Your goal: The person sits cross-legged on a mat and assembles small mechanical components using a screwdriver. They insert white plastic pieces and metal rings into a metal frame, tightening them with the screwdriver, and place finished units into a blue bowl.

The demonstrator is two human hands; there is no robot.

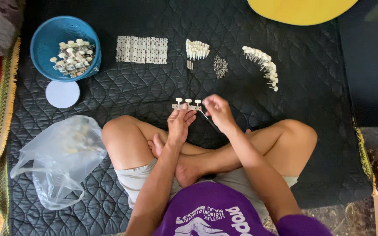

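Nearby, clear plastic bag [60, 159], blue basket [49, 37].

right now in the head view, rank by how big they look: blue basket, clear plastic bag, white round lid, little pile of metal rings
1. clear plastic bag, though it lies nearer the camera
2. blue basket
3. white round lid
4. pile of metal rings

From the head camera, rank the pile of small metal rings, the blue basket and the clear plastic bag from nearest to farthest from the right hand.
From the right hand:
1. Pile of small metal rings, just beyond it, up the mat.
2. Clear plastic bag, on the left, beside the knee.
3. Blue basket, top left corner.
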